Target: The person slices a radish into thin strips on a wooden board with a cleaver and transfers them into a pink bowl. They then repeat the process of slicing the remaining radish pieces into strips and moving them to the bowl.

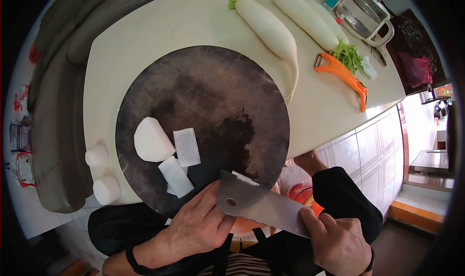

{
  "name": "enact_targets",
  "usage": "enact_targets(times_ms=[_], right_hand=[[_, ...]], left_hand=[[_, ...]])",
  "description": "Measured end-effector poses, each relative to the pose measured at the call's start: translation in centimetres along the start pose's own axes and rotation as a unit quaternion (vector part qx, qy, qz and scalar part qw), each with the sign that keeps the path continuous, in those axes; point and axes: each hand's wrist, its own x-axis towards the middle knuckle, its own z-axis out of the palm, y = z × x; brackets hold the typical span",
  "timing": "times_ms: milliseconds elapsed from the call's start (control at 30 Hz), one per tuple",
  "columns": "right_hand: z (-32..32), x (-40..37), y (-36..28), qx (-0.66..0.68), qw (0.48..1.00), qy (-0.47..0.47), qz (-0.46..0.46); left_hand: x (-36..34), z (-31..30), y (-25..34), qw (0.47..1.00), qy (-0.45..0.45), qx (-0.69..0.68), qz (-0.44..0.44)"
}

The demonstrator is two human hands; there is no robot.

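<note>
My right hand [341,239] is closed around the handle end of a cleaver [266,210], whose wide blade reaches left over the near edge of a round dark chopping board [203,82]. Curled fingers of my left hand [201,222] rest against the blade's left end; whatever they hold is hidden. Just past the blade shows a thin white sliver of radish [245,178]. Left of it on the board lie a large cut chunk of white radish [153,140], a rectangular slice [187,147] and a small overlapping stack of slices [176,176].
Two radish stubs [106,189] stand on the table [111,58] left of the board. Whole white radishes [269,26], an orange peeler [341,75], cut green leaves [346,55] and a glass pot [363,19] lie toward the far right. A sofa [63,130] borders the left.
</note>
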Motion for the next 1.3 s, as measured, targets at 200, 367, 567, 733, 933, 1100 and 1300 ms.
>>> enact_targets(times_ms=[200, 367, 567, 733, 933, 1100, 1300], right_hand=[[0.1, 1.4, -1.2, -0.036, 0.999, -0.029, 0.0], [-0.2, 1.9, -0.9, -0.022, 1.0, -0.01, 0.01], [-0.4, 0.9, 0.1, 0.036, 0.999, -0.012, 0.019], [-1.0, -0.2, -1.8, 0.033, 0.998, -0.029, 0.044], [-1.2, 0.3, -2.3, -0.01, 0.998, -0.036, 0.05], [-0.8, 0.7, -1.6, -0.001, 0.998, -0.046, 0.042], [0.0, 3.4, -1.7, -0.021, 0.997, -0.038, -0.068]], left_hand=[[-0.8, 0.2, 0.5, 1.0, -0.016, 0.005, -0.01], [-0.7, 0.2, 0.5, 0.999, -0.029, 0.029, -0.001], [0.3, -0.2, 0.3, 0.998, 0.02, 0.05, 0.02], [-0.1, -0.2, 0.4, 1.0, 0.013, 0.014, 0.014], [0.0, 0.0, 0.2, 1.0, 0.021, 0.008, 0.018], [-0.2, -0.3, 0.1, 1.0, 0.015, 0.004, 0.016], [-0.8, 0.0, 0.3, 1.0, -0.019, 0.008, 0.003]])
